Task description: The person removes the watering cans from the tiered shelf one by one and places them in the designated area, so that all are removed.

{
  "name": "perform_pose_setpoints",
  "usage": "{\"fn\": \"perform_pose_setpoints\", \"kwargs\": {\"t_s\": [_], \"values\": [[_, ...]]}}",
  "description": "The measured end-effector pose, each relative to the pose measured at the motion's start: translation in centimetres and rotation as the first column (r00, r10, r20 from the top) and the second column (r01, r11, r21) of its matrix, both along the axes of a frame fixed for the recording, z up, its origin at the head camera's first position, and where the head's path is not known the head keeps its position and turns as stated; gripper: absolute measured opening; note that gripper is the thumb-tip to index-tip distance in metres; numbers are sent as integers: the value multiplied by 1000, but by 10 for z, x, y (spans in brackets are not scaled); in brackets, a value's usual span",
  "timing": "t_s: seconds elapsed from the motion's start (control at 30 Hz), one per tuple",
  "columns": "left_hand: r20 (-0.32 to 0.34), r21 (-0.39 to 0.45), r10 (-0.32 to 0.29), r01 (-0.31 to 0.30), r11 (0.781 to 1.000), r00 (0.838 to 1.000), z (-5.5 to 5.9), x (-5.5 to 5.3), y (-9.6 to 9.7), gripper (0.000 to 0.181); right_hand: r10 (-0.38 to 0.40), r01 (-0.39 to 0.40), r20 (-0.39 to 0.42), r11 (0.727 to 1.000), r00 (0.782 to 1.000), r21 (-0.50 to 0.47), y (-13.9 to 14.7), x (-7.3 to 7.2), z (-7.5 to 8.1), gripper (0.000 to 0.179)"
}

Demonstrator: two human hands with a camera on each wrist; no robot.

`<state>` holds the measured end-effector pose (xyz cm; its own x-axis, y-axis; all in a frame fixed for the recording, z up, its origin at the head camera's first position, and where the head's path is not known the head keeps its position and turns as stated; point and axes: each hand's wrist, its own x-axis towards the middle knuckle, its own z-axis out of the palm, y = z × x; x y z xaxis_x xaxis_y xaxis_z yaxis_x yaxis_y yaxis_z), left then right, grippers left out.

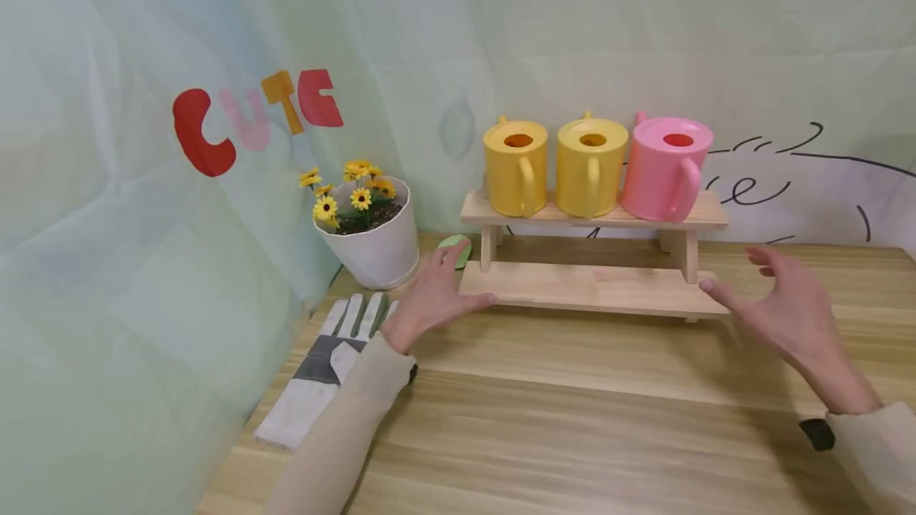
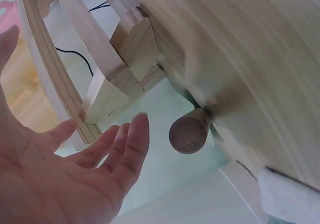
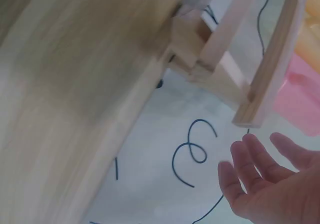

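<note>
A two-step wooden stand (image 1: 594,283) stands on the table against the back cloth. Three small watering cans with handles toward me line its upper step: an orange-yellow can (image 1: 506,177), a yellow can (image 1: 583,177) and a pink can (image 1: 657,177). My left hand (image 1: 429,296) hovers by the stand's left end, fingers spread, thumb near the lower step's corner. At the right end is my right hand (image 1: 790,312), palm facing inward and fingers loosely bent. Neither hand holds anything. Both wrist views show the hands apart from the stand's wood.
Left of the stand stands a white pot (image 1: 375,249) of yellow flowers. A grey-and-white work glove (image 1: 315,372) lies under my left forearm. Behind my left fingers is a green object (image 1: 461,253), partly hidden. A round wooden handle end (image 2: 188,135) shows in the left wrist view.
</note>
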<state>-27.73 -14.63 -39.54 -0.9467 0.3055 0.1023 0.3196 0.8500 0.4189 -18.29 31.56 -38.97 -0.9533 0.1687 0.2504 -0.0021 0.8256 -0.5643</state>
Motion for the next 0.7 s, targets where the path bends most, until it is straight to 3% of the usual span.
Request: {"fn": "perform_pose_setpoints", "kwargs": {"t_s": [0.17,0.33,0.7], "values": [[72,50,-33,29,998,997,3,0,4,112,-24,22,-18,993,1000,-117,-8,4,9,89],[121,49,-39,33,998,992,6,-3,9,114,-53,39,-73,983,996,-180,-16,8,21,79],[201,23,34,-39,999,979,7,-10,20,116,-77,41,-153,973,985,-225,-45,0,50,66]]}}
